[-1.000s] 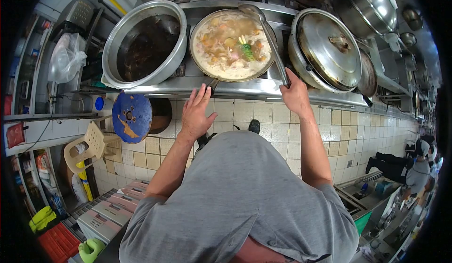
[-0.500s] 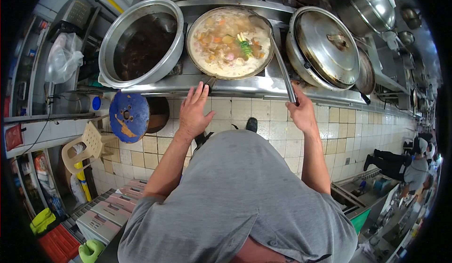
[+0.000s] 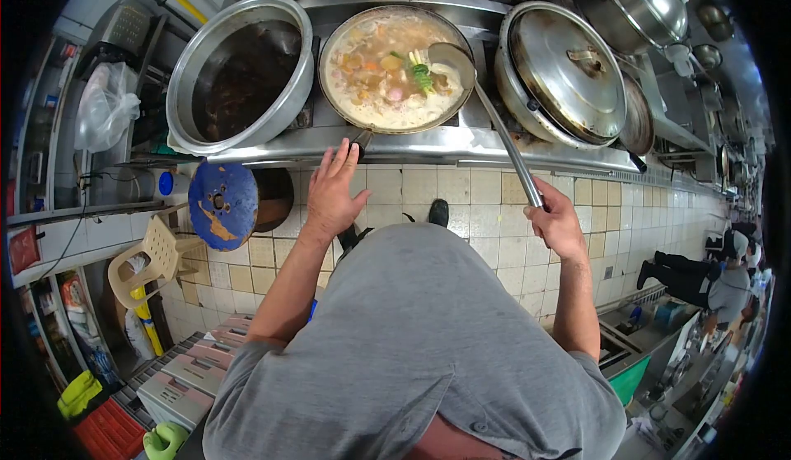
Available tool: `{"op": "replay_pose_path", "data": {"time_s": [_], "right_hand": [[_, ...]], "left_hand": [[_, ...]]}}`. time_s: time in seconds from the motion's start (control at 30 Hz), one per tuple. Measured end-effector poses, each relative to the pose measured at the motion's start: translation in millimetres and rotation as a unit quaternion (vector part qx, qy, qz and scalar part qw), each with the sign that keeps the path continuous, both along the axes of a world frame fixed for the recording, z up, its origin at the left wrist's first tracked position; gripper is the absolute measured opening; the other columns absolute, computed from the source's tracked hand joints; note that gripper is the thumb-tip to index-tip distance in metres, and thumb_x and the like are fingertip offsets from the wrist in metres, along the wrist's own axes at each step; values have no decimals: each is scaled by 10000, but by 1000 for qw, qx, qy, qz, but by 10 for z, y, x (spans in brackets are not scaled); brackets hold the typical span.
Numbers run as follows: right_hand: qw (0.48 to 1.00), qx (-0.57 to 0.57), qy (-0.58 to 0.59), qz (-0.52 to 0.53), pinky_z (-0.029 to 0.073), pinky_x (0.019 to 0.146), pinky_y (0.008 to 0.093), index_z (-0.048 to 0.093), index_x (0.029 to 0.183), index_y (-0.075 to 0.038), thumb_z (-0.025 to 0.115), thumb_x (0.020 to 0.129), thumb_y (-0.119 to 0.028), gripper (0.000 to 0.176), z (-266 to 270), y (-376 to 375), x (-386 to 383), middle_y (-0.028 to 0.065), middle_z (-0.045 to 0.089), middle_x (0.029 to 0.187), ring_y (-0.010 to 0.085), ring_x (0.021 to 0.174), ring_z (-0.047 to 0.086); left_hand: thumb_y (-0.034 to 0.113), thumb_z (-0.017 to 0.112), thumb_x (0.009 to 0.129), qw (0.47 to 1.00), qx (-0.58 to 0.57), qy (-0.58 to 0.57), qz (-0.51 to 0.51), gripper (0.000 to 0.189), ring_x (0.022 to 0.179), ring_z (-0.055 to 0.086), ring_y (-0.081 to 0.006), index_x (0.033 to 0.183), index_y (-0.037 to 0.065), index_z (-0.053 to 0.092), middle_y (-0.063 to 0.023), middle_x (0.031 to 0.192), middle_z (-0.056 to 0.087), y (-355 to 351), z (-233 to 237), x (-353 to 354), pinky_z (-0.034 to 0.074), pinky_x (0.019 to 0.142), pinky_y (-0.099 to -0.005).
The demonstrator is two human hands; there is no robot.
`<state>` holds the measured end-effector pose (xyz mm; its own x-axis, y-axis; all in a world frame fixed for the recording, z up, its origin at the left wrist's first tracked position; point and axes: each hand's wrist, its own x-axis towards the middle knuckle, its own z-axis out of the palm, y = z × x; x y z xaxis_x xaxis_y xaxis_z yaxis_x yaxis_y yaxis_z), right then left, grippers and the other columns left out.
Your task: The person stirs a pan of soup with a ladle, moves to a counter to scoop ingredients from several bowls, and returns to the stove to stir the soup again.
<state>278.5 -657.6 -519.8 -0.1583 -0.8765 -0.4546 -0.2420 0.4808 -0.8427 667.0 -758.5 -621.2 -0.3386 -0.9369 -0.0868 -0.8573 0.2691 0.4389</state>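
A wide pan (image 3: 329, 98) of creamy stew with vegetable pieces sits on the steel stove in front of me. My right hand (image 3: 556, 223) grips the long handle of a metal ladle (image 3: 451, 55), whose bowl rests over the pan's right side. My left hand (image 3: 332, 192) is spread open just below the pan's short handle (image 3: 360, 141), holding nothing.
A big pot of dark liquid (image 3: 239, 73) stands left of the pan and a lidded pot (image 3: 564, 69) right of it. Below the stove are a blue disc (image 3: 221, 205), a plastic chair (image 3: 152, 258) and stacked crates (image 3: 194, 369). Another person (image 3: 713, 283) crouches far right.
My right hand has pulled back toward me along with the ladle, whose bowl slid from the pan's far rim to its right side. My left hand stayed near the pan handle.
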Motion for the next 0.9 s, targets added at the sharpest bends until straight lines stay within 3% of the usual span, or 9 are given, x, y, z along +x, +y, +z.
{"op": "replay_pose_path", "data": {"time_s": [0.3,0.6,0.67,0.9], "right_hand": [[999,50,16,13,376,478,247,538,1462,-26,631,845,17,625,172,206,-128,-47,495,695,60,528,461],[994,70,-84,10,358,437,238,527,1454,20,633,837,29,625,201,215,-194,-42,494,667,71,480,446],[988,74,-138,-5,351,420,234,523,1445,42,642,826,30,631,172,218,-210,-22,518,679,77,466,445],[966,86,-243,-28,341,376,230,518,1416,62,665,845,-9,594,111,220,-220,41,584,712,90,423,454]], "left_hand": [[252,817,808,1000,9,-18,1,949,1532,269,-352,1607,147,318,-90,1684,262,-5,72,-36,310,1200,-504],[245,822,802,1000,2,-9,2,945,1528,275,-361,1603,149,331,-92,1681,271,9,54,-20,318,1196,-508],[272,806,826,1000,6,6,14,900,1535,262,-338,1597,195,347,-33,1687,263,11,14,-17,288,1203,-554],[277,806,826,1000,12,13,14,901,1539,255,-332,1597,195,347,-23,1688,260,8,27,-4,282,1206,-556]]}}
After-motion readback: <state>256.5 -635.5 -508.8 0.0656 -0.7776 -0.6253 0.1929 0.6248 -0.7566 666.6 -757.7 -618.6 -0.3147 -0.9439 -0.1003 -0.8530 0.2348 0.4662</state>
